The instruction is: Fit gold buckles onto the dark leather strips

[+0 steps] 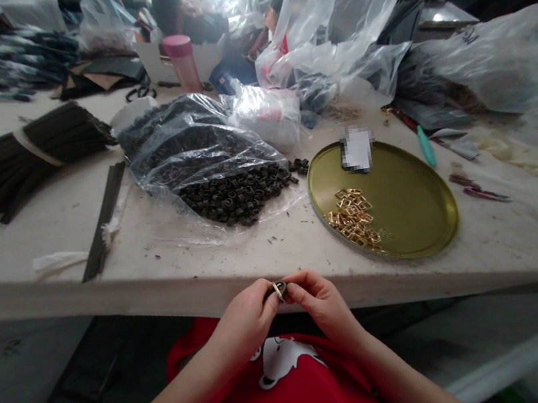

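At far left, a banded bundle of dark strips [1,167] lies on the table [167,267], with a few loose strips [103,223] beside it. Next comes a clear plastic bag [160,201], lying open toward the near edge and heaped with small dark loops [241,199]; some spill out at its right. Behind it stands a bottle [185,66] with a pink lid; its contents cannot be made out.

At the table's near edge, the left hand [248,312] pinches a gold frame [278,291] around a dark loop [283,286], thumb and fingers narrowed on both. The right hand [320,301] meets it from the other side, thumb and forefinger drawn together at the loop's right edge.

Farther right, a round gold tray [410,200] holds a pile of gold frames [355,219] toward its left and a blurred pale card [357,150] at its back rim. At far right lies a large clear bag [510,57], with contents too indistinct to name.
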Motion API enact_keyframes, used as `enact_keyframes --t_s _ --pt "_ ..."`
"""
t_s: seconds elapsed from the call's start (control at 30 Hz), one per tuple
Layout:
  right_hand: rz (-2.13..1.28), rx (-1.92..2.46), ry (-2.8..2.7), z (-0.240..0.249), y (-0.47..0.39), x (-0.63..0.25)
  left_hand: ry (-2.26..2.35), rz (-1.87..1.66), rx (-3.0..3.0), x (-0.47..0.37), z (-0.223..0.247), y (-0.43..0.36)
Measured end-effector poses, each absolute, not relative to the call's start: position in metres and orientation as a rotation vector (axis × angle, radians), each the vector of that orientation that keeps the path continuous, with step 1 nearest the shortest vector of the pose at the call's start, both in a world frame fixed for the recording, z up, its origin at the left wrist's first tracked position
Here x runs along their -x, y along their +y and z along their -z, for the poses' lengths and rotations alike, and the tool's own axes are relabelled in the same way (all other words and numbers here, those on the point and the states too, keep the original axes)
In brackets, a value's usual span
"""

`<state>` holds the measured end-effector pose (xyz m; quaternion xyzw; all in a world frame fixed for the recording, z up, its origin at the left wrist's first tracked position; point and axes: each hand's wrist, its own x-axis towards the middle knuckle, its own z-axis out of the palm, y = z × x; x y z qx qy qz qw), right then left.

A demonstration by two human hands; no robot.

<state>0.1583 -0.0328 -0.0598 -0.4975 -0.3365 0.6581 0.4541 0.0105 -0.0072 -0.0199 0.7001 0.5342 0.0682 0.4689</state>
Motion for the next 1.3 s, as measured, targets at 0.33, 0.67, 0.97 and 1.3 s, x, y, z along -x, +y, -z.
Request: enact_keyframes --t_s 0.33,0.67,0.97,1.3 --pt "-1.607 1.282 -0.886 0.058 -0.032 -0.159 1.352 -0.129 -1.797 -0.012 0.019 -0.005" --pt "-1.721 1.342 -0.907 0.055 -0.024 -0.16 1.37 -0.052 -2.118 -0.011 0.033 -0.011" --pt "-1.922 1.209 -0.724 0.058 -0.029 -0.162 1.271 0.01 -2.155 -0.011 0.026 -0.011" --pt "-1.88 1.308 -0.808 0.054 -0.028 -0.161 1.274 0.041 -2.193 -0.009 0.034 -0.011"
